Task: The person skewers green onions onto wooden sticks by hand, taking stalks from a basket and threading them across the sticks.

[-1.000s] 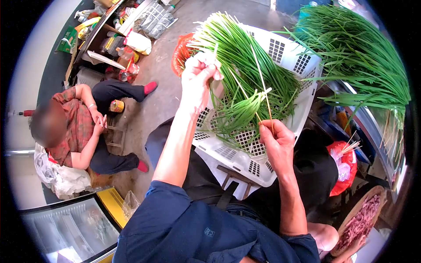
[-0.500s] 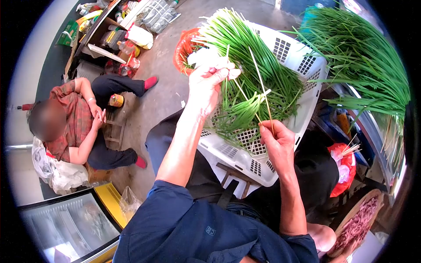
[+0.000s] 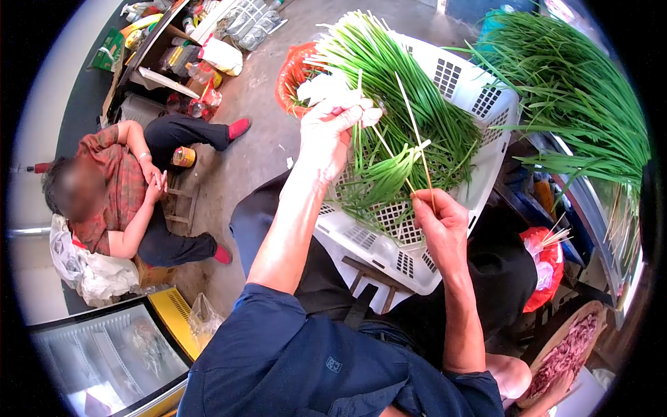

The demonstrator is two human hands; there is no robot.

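My right hand (image 3: 443, 224) pinches the lower ends of two thin wooden skewers (image 3: 415, 128), which spread apart as they rise. A small folded bunch of chives (image 3: 394, 168) sits across them, just above my fingers. My left hand (image 3: 332, 132) is closed near the upper end of one skewer, with pale chive stalks showing at its fingertips. Something bright white (image 3: 322, 87) lies by its fingers, too overexposed to identify. Beneath both hands a white plastic basket (image 3: 497, 128) holds a large heap of chives (image 3: 424, 90).
A person (image 3: 114, 177) sits on the left, hands together. A glass-topped freezer (image 3: 104, 354) stands lower left. More chives (image 3: 563, 90) lie upper right. A red bag (image 3: 545, 278) holds sticks; another person's hand reaches into a round tray (image 3: 590, 313) of reddish pieces.
My hands, the skewers and the chives hold almost the same position. At lower right, the other person's hand has moved slightly up over the round tray.
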